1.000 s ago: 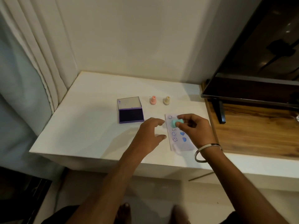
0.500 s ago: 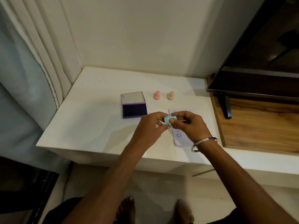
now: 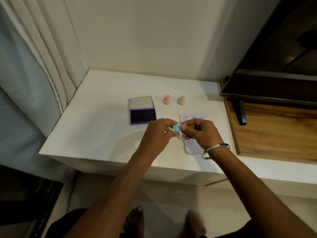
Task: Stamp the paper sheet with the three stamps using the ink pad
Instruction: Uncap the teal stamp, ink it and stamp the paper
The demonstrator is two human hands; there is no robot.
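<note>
Three stamps in all: a teal stamp [image 3: 177,127] pinched between the fingers [image 3: 183,128] of both hands, plus a pink stamp [image 3: 166,99] and a beige stamp [image 3: 181,100] standing side by side on the counter [image 3: 96,127] beyond the fingers. One ink pad [image 3: 142,110], lid open, beyond the fingers and to their left. One paper sheet [image 3: 192,148] under the right hand [image 3: 200,133], with two smiley prints showing and two other marks at its far edge. Two hands, left hand [image 3: 158,134] included; one metal bangle [image 3: 215,150].

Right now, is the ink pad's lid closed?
No, the ink pad lies open on the table, its clear lid folded back and the dark ink surface showing.
</note>
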